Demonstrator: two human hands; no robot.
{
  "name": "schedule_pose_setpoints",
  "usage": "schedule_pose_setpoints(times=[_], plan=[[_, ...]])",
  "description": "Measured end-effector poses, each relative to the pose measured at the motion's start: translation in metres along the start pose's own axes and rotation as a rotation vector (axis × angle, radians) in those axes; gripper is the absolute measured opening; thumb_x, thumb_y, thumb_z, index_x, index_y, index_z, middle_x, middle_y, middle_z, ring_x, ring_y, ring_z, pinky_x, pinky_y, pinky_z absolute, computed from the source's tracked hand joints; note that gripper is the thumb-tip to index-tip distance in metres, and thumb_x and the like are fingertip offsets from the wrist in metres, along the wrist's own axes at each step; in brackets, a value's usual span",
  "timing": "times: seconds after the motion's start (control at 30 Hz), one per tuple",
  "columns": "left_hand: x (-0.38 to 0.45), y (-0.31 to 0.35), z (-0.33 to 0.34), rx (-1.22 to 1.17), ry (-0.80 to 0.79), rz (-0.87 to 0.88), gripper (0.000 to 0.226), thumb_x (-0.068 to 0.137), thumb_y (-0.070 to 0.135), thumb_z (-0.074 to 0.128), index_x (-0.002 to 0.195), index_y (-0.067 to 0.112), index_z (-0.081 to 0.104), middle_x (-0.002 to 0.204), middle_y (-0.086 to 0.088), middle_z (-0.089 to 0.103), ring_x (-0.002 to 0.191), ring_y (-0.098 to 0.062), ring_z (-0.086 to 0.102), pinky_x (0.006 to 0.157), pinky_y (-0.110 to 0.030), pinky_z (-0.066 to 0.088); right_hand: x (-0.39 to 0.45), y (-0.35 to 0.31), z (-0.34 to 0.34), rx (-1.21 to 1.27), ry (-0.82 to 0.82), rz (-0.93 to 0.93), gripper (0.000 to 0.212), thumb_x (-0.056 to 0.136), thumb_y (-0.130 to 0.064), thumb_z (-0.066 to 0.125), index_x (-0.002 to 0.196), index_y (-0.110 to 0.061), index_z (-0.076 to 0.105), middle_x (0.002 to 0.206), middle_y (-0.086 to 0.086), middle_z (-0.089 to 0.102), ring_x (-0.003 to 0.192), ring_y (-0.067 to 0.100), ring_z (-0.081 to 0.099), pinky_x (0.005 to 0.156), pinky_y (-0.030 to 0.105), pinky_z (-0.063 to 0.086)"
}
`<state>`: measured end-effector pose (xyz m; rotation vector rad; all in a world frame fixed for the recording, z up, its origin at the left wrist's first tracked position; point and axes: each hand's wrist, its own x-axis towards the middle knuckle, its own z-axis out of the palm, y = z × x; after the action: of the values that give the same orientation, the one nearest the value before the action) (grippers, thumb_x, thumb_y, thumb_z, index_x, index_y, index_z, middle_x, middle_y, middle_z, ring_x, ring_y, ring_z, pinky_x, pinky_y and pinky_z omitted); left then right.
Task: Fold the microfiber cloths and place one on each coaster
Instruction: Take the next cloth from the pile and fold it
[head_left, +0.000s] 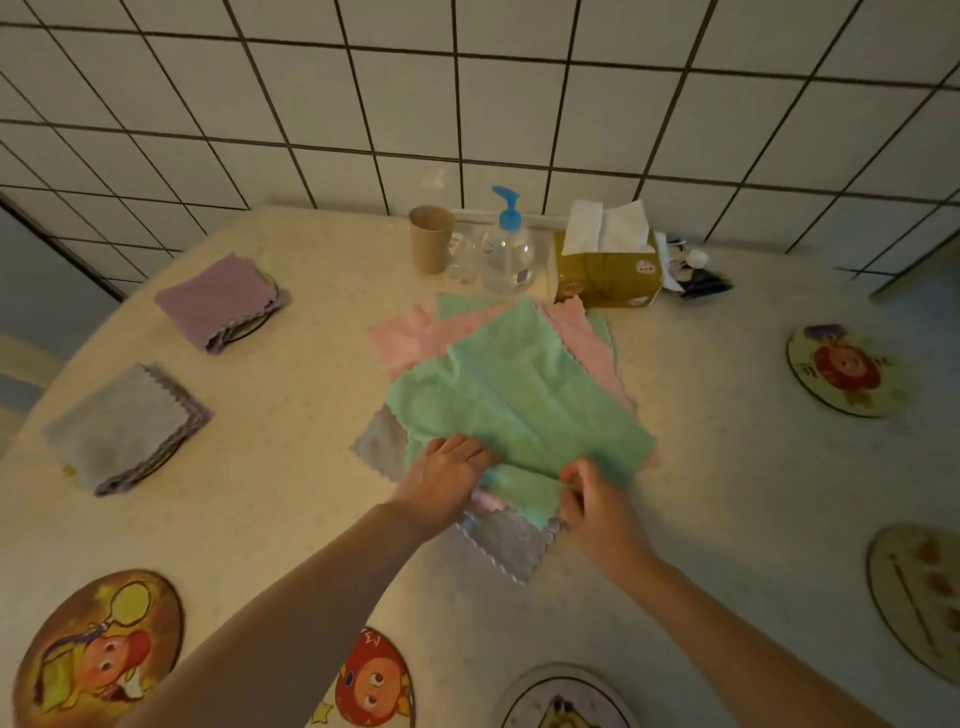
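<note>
The right hand (597, 506) pinches the near corner of the top mint-green microfiber cloth (519, 395) between thumb and fingers, while the left hand (447, 475) lies on the cloth's near edge, fingers fairly straight and pressing it down; whether they also tuck under the hem I cannot tell. That cloth sits on top of a loose pile of pink and grey scallop-edged cloths (498, 551) in the middle of the pale speckled table (291, 519).

It looks light, limp and a little clingy, so it should drape rather than hold a crease; taking it by 2 adjacent corners seems the surest way to lift it free of the pile.

Out to the left, a folded lilac cloth (218, 299) and a folded grey-blue cloth (127, 428) each sit on a coaster, so 2 look done. 5 round cartoon-printed coasters (98, 649) I can see lie bare around the table's edge. Behind the pile stand a paper cup (431, 239), a blue-topped pump bottle (506, 244) and a gold tissue box (608, 270).
</note>
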<state>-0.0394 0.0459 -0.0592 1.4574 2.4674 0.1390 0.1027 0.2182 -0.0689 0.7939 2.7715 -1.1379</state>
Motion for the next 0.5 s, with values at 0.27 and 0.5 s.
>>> schedule_pose_setpoints(times=[0.27, 0.5], plan=[[0.023, -0.008, 0.003, 0.124, 0.107, -0.028, 0.044, 0.053, 0.026, 0.082, 0.095, 0.025, 0.069, 0.089, 0.006, 0.064, 0.083, -0.022, 0.064, 0.069, -0.033, 0.048, 0.007, 0.009, 0.001, -0.138, -0.078, -0.152, 0.024, 0.083, -0.006, 0.055, 0.103, -0.019, 0.054, 0.098, -0.003, 0.043, 0.067, 0.012, 0.051, 0.064, 0.030, 0.043], [0.033, -0.009, -0.003, 0.019, 0.020, -0.084, 0.036, 0.089, 0.023, 0.052, 0.125, 0.025, 0.054, 0.121, 0.005, 0.056, 0.116, -0.021, 0.046, 0.094, -0.036, 0.029, 0.013, -0.004, 0.008, -0.354, 0.156, -0.220, 0.017, 0.078, -0.037, 0.066, 0.081, -0.022, 0.059, 0.108, 0.003, 0.051, 0.086, 0.025, 0.054, 0.066, 0.038, 0.050]])
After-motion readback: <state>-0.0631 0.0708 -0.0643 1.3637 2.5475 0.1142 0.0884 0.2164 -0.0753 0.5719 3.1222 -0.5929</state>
